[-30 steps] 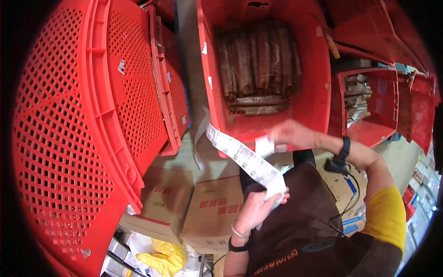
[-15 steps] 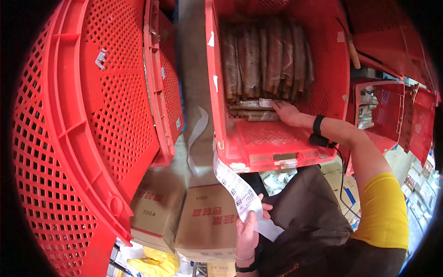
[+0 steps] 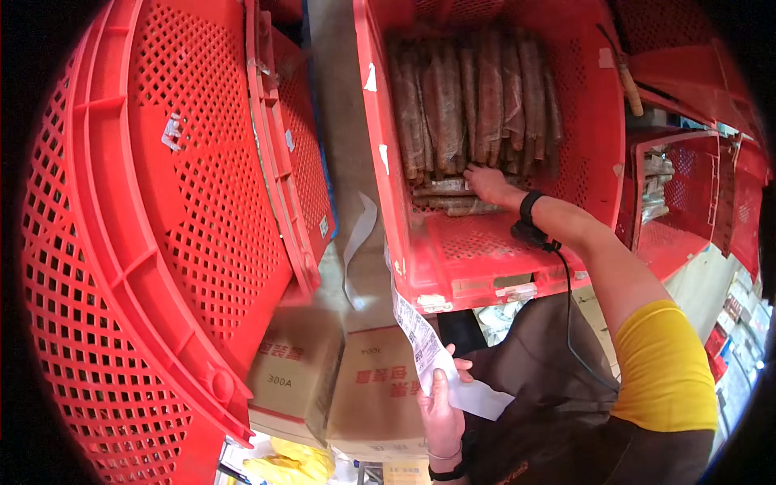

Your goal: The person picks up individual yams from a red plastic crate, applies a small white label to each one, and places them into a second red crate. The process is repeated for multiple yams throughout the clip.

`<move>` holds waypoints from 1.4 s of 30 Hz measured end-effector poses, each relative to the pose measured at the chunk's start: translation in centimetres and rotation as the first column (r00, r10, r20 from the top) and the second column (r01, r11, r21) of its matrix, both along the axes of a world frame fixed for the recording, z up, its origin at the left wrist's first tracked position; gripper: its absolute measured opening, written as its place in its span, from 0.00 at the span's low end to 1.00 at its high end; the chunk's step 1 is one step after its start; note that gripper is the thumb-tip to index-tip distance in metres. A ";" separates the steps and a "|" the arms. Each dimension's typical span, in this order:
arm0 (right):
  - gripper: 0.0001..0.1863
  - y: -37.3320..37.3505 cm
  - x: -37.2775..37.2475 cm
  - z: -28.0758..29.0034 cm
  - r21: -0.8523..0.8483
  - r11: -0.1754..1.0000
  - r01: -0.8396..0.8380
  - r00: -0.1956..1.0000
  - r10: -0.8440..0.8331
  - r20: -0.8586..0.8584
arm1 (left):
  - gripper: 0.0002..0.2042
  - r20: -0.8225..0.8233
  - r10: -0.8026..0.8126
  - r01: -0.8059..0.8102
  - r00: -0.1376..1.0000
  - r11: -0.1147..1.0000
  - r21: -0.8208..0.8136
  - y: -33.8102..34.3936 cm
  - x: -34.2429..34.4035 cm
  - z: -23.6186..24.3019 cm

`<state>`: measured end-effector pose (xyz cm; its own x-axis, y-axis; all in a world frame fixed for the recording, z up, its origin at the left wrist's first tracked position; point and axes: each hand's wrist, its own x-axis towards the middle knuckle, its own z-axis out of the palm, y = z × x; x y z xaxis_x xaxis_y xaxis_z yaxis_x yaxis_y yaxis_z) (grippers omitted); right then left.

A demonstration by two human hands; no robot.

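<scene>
My left hand [image 3: 443, 412] is closed on a strip of white printed labels [image 3: 419, 335], thumb on top. The strip runs up past the red crate's front left corner, and its bare end hangs to the right of the hand. Inside the red crate [image 3: 493, 284], my right hand [image 3: 491, 186] rests on long brown packs in clear film, its fingers stretched out to the left. Under and beside it, a few packs [image 3: 443, 194] lie crosswise near the front wall. Behind them a row of upright-running packs [image 3: 485, 97] fills the back. A small pale label by the fingertips is mostly hidden.
Big red mesh crates [image 3: 202, 162] stand at the left. Another red crate [image 3: 679, 186] with wrapped goods is at the right. Cardboard boxes [image 3: 376, 396] sit below, next to a yellow bag [image 3: 291, 465]. A loose white strip [image 3: 360, 234] lies on the floor. A black cable [image 3: 570, 315] hangs from my right wrist.
My right hand has shifted slightly left and back over the crosswise packs, largely covering the label that showed there. The view has moved a little. My left hand still grips the label strip.
</scene>
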<state>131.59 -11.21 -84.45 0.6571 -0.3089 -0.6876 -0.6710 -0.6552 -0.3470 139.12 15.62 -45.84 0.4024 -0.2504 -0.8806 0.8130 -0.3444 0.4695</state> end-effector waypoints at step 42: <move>0.45 -8.1 -2.1 26.0 0.534 0.837 -0.117 0.930 -0.096 0.355 | 0.30 -0.028 -0.020 0.020 0.999 1.000 0.009 -3.3 0.0 9.1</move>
